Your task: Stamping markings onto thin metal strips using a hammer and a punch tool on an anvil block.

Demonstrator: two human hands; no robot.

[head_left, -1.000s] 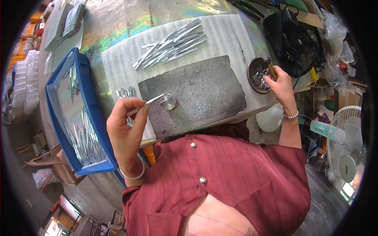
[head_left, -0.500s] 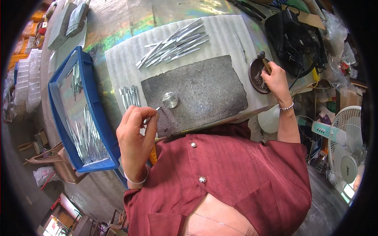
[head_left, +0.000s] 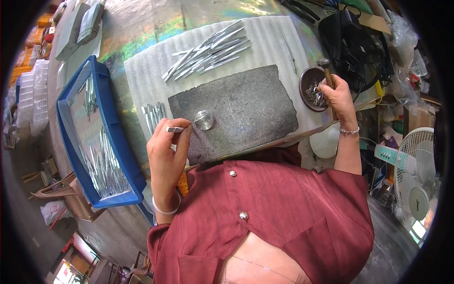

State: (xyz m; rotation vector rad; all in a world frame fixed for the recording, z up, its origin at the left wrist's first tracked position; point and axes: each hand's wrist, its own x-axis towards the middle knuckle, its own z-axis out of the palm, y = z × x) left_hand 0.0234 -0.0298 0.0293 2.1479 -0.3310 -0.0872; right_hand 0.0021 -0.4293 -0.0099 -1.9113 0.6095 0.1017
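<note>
My left hand (head_left: 166,154) pinches a short silver metal strip (head_left: 174,129) between thumb and fingers, over the left edge of a dark grey slab (head_left: 246,109). Close to its fingertips a round shiny metal block (head_left: 205,121) rests on the slab. My right hand (head_left: 338,98) is closed around a small hammer (head_left: 327,73) with a wooden handle, its head pointing away from me. The thumb and forefinger of that hand reach into a brown bowl (head_left: 306,78) of small metal pins (head_left: 316,94). Whether they pinch a pin is too small to tell.
Silver strips (head_left: 208,52) lie piled on white foam sheeting (head_left: 142,71), with a smaller bunch (head_left: 153,116) by my left hand. More fill a blue tray (head_left: 111,109) at the left. A black bag (head_left: 352,52) and a white fan (head_left: 416,165) stand at the right.
My left hand has moved slightly right, and the strip in it has turned to lie more level. My right hand has shifted slightly right, tilting the hammer more upright at the bowl's rim.
</note>
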